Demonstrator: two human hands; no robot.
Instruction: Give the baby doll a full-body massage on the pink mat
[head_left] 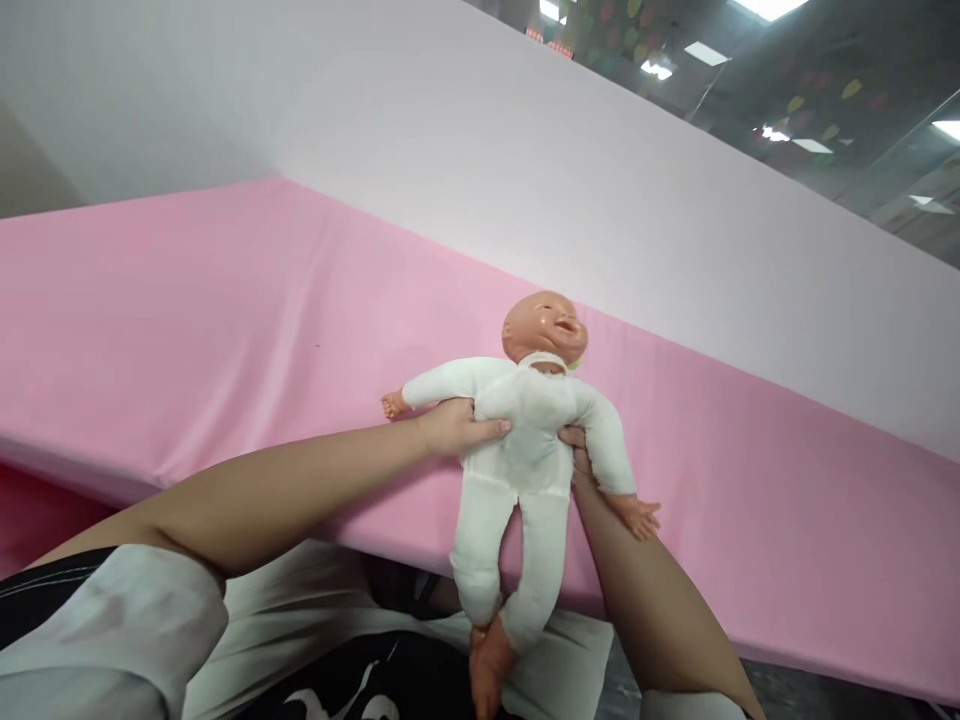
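Note:
A baby doll (536, 410) with a white cloth body and a bare plastic head lies face up over the pink-covered table (375, 300), its head toward the wall and its feet hanging past the near edge. My left hand (461, 428) grips the doll's side below its arm, thumb on the chest. On the other side, my right hand (577, 448) holds the torso under the other arm, its fingers mostly hidden behind the doll. The doll's arms are spread over my forearms.
Behind the table rises a plain white wall (600, 180). My lap, in black and light cloth, is just below the table's near edge. A red surface (37, 525) shows at the lower left.

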